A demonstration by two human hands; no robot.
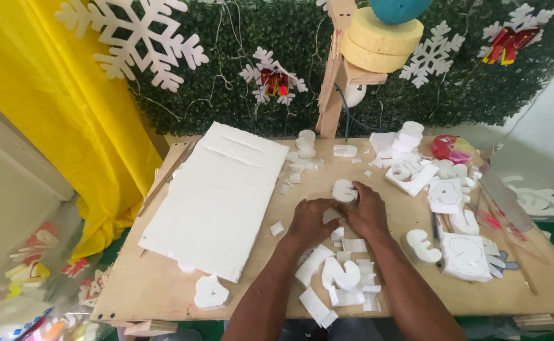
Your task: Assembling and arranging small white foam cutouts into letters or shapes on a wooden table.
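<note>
Craft workshop: foam cutouts (343,276), plywood bench (163,284)

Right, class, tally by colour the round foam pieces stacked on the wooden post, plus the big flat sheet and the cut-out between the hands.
Yellow round foam pieces: 2
Blue round foam piece: 1
White flat sheet: 1
White cut-out: 1
Total: 5

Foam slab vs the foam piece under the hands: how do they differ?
The foam slab is a large flat rectangle; the foam piece is small, thick and rounded.
The slab lies untouched to the left; the piece sits between the left hand and right hand, both touching it.
The slab is mostly whole, with two slits near its far end; the piece is cut out to a shape.
Both are white foam on the wooden table.
</note>
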